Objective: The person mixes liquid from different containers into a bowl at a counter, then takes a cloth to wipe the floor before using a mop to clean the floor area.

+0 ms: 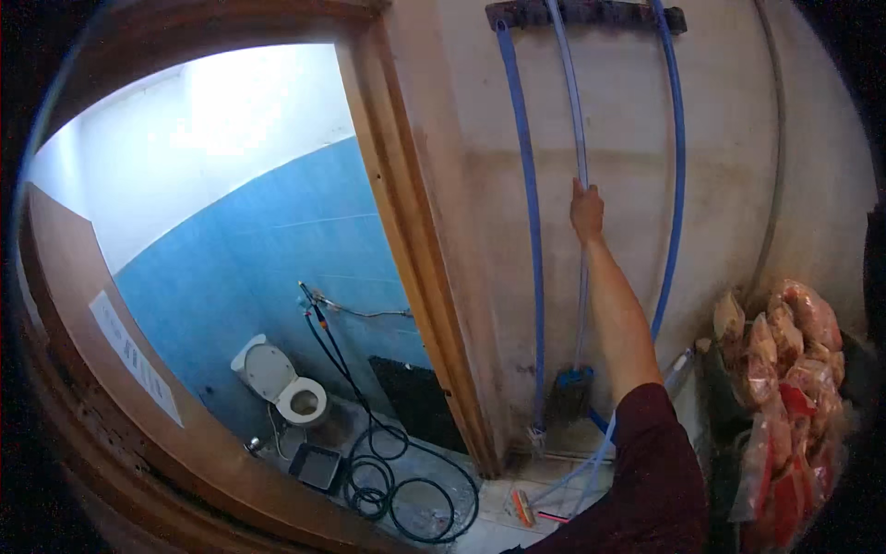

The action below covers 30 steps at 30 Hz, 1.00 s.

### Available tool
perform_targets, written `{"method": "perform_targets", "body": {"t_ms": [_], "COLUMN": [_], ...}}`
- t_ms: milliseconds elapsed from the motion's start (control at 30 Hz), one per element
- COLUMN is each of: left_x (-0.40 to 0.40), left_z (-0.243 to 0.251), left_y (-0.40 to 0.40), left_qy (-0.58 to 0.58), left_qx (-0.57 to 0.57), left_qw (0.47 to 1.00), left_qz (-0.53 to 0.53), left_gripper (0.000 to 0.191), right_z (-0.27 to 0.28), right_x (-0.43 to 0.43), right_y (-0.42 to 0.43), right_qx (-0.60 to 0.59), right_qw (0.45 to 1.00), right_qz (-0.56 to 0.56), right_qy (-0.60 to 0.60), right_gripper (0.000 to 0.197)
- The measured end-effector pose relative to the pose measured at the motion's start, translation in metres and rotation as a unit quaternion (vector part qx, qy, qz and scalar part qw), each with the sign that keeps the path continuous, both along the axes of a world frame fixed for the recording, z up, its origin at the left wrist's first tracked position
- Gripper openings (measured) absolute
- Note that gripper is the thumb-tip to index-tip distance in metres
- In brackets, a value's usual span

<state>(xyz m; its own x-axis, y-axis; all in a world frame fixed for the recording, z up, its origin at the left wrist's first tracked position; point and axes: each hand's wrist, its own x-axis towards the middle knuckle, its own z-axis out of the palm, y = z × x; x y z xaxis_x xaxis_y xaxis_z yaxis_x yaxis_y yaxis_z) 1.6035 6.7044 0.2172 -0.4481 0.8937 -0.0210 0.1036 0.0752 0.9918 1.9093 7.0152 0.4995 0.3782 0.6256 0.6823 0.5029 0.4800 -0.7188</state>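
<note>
My right hand (588,213) is stretched out to the wall, its fingers closed around a thin light-blue pole (571,83). This pole runs from a dark wall rack (602,14) down to what looks like a brush head (573,388) with a blue top. To the left of it hangs a darker blue handle (527,187), and a blue hose-like pole (677,166) curves down on the right. The maroon sleeve hides part of what stands behind my arm. My left hand is out of view.
A wooden door frame (408,228) opens on a blue-walled bathroom with a toilet (301,400), a coiled dark hose (415,498) and a black basin (315,467). The brown door (76,277) bears a paper notice. Plastic-wrapped items (789,388) are piled at right. An orange brush (522,507) lies below.
</note>
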Motion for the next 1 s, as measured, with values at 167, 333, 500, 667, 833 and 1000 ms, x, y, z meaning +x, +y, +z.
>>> {"method": "perform_targets", "body": {"t_ms": [167,333,500,667,833,1000], "left_x": [-0.006,-0.016,-0.018,-0.020,-0.025,-0.012], "left_z": [0.046,0.079,0.106,0.113,0.104,0.041], "left_y": [0.062,0.121,0.179,0.200,0.143,0.040], "left_qy": [0.068,0.134,0.192,0.229,0.235,0.200], "left_qx": [0.033,0.044,0.056,0.058,0.101,0.120], "left_qw": [0.997,0.990,0.979,0.971,0.965,0.971], "left_qz": [0.013,0.027,0.036,0.036,0.063,0.048], "left_gripper": [0.021,0.021,0.020,0.020,0.020,0.019], "right_z": [0.050,0.089,0.096,0.094,0.095,0.019], "right_x": [0.001,-0.012,-0.012,-0.005,-0.016,-0.010], "right_y": [0.014,0.006,0.026,0.053,0.028,0.010], "right_qx": [0.040,0.023,0.252,0.230,0.197,0.139], "right_qw": [0.999,0.999,0.922,0.913,0.926,0.949], "right_qz": [0.001,-0.036,-0.263,-0.296,-0.279,-0.234], "right_qy": [-0.006,-0.011,-0.134,-0.160,-0.162,-0.159], "right_gripper": [0.052,0.043,0.041,0.044,0.045,0.044]}}
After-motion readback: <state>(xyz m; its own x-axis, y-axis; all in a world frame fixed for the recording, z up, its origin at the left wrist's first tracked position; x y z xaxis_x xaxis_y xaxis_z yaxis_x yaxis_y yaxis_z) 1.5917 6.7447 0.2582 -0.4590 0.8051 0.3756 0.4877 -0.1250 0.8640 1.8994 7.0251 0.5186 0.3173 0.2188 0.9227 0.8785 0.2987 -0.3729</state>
